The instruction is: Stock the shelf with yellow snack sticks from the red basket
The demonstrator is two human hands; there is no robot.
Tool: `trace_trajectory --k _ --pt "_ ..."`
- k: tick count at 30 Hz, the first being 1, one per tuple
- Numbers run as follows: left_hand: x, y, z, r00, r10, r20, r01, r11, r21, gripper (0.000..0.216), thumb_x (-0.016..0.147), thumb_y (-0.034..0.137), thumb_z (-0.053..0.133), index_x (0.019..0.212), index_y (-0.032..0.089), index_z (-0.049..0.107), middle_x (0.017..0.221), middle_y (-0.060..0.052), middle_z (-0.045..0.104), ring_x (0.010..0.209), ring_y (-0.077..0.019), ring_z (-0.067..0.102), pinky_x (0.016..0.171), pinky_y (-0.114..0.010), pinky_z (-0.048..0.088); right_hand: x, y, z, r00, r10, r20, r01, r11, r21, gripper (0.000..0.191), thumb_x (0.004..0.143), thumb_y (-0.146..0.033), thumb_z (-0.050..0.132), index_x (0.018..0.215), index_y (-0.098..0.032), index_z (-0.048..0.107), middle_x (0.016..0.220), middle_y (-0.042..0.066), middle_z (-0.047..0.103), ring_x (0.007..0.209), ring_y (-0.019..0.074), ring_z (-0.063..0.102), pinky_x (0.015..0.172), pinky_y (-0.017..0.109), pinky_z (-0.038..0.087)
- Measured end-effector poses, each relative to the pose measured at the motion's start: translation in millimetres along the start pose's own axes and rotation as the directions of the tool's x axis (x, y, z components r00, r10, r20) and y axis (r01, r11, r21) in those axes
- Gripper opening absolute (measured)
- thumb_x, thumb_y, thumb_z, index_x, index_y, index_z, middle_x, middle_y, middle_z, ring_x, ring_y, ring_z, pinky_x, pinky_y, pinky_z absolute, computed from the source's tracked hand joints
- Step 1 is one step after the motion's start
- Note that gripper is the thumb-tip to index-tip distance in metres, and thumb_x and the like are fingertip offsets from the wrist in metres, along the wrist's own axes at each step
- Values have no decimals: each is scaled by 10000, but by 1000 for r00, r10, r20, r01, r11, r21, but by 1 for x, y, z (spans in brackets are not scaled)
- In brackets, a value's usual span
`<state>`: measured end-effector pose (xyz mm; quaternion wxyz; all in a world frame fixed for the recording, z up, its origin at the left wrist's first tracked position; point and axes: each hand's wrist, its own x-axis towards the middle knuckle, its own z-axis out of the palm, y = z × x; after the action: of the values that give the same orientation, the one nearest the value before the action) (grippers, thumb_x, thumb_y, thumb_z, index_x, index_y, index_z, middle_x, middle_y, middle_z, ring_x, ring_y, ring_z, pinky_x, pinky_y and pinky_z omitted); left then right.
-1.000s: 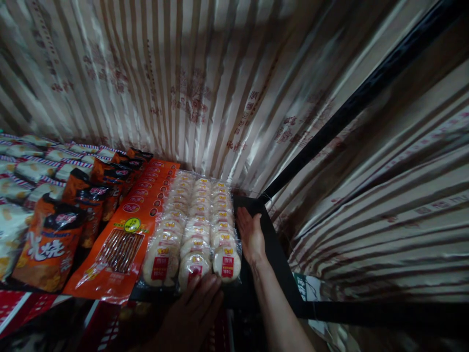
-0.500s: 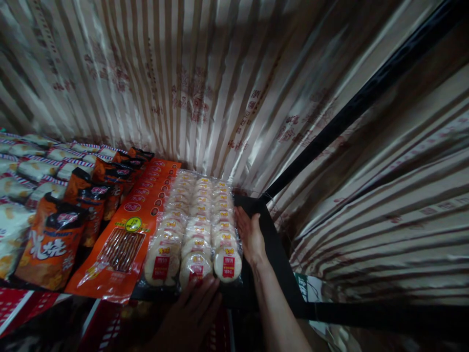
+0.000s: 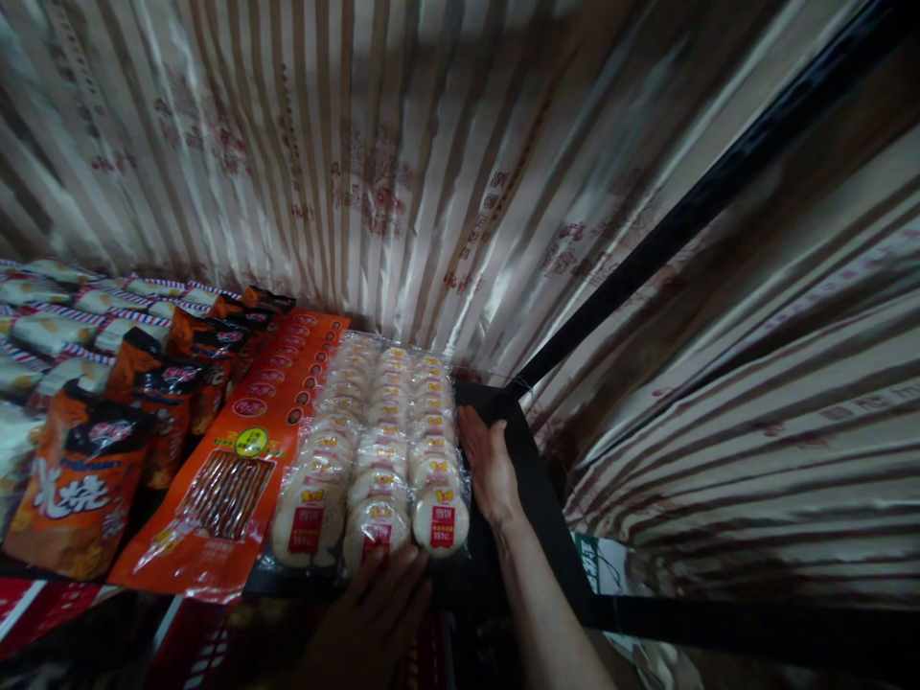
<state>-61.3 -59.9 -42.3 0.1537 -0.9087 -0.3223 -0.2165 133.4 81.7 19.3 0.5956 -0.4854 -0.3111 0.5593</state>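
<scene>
Rows of round rice crackers in clear wrappers with red and yellow labels stand on a black shelf. My right hand lies flat along their right side, fingers stretched toward the back. Dim and partly in shadow, my left hand is at the front edge, fingertips against the front of the middle row. Neither hand is wrapped around anything. Left of the crackers lies a long orange packet with a window showing thin brown sticks.
Orange and black snack bags stand at the left, beside several white packets with striped edges. A striped curtain hangs behind. A black post slants up right of the shelf. Red baskets sit below.
The view has shifted slightly, so the shelf goods appear a little further left. My hands keep nearly the same places at the front and right side of the crackers.
</scene>
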Motion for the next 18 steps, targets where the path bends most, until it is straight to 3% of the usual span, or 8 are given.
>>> trace_trajectory --k 5,18 --pt "0 0 0 1000 -2 8 2 1000 -24 445 918 282 438 1344 157 458 1509 -100 301 1410 -267 175 1158 -487 -7 -2 1 5 999 51 1 -51 999 10 698 804 -733 387 1265 -239 561 1434 47 439 1354 187 359 1166 377 185" --pt "8 5 -10 998 -28 62 33 996 -85 484 901 244 437 1376 148 421 1484 -90 352 1396 -241 197 1156 -436 13 -23 -1 -9 996 -9 -90 14 999 48 695 840 -704 338 1291 -219 546 1388 76 500 1329 199 400 1157 386 216"
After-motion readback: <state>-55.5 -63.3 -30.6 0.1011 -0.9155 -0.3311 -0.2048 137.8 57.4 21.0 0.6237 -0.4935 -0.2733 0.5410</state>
